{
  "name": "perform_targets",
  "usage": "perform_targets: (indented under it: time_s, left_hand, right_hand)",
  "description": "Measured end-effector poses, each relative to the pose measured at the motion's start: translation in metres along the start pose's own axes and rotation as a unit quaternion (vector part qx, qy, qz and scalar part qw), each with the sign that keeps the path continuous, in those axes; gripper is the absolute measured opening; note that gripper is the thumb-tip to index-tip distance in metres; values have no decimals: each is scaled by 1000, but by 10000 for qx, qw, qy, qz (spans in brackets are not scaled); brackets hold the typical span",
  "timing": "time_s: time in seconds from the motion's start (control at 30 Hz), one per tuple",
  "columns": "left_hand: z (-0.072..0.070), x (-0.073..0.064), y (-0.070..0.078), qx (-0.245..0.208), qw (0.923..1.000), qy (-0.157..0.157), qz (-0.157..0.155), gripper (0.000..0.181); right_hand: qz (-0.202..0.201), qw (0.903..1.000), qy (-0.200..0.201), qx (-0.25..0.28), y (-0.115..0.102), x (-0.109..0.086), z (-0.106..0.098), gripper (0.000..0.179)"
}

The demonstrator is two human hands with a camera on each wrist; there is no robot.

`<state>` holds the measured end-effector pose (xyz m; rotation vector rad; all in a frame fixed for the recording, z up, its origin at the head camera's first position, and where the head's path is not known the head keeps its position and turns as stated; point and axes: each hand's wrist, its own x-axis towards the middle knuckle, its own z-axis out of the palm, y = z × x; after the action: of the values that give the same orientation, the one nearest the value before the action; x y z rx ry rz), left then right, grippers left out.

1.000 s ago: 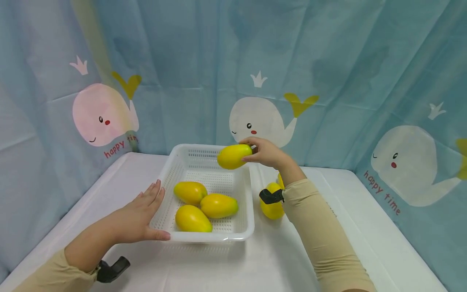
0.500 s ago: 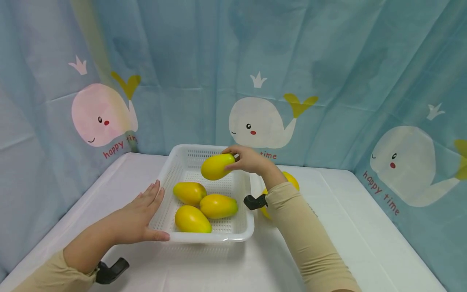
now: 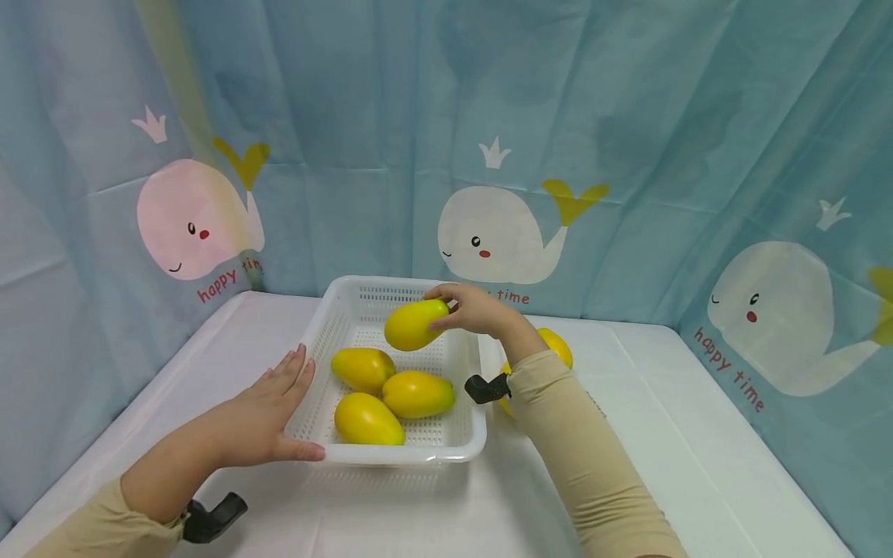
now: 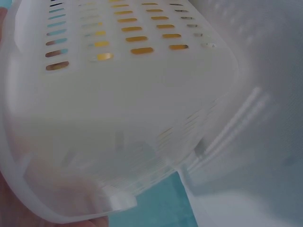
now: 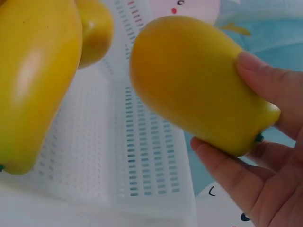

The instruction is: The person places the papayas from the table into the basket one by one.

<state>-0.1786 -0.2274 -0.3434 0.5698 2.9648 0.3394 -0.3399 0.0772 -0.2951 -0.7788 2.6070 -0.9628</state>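
Observation:
My right hand [image 3: 481, 311] grips a yellow mango [image 3: 415, 325] by its greenish stem end, holding it inside the rear part of the white plastic basket [image 3: 476, 411]. In the right wrist view, the thumb lies on one side of the held mango [image 5: 184, 80] and the fingers on the other. Three more mangoes lie in the front half of the basket, one of them the mango [image 3: 418, 394] on the right. My left hand [image 3: 268, 411] rests at the basket's front left corner, fingers straight along the left rim and thumb at the front rim.
Right of the basket, yellow fruit [image 3: 555, 345] sits on the white table [image 3: 670, 434], partly hidden by my right forearm. A blue curtain [image 3: 349, 139] with printed whales surrounds the table at the back and sides. Each wrist wears a black camera mount [image 3: 215, 518].
My right hand has carried the mango left and down, from above the basket's right rim to inside the basket, lowering it slightly at the last. My left hand has stayed in place.

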Motion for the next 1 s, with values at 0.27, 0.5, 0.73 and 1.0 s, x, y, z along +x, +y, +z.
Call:
perform_targets:
  time_s: [0.27, 0.5, 0.73, 1.0]
  left_hand:
    - [0, 0, 1, -23, 10000, 46, -29, 125]
    - [1, 0, 1, -53, 10000, 36, -37, 126]
    - [1, -1, 1, -42, 10000, 72, 4, 125]
    - [2, 0, 0, -27, 10000, 57, 11, 125]
  right_hand:
    - [200, 9994, -286, -23, 4, 0, -2, 44]
    - [88, 9996, -254, 92, 6, -1, -3, 41]
    - [104, 9995, -214, 189, 5, -8, -9, 39]
    - [118, 9996, -161, 181, 9, -21, -25, 42]
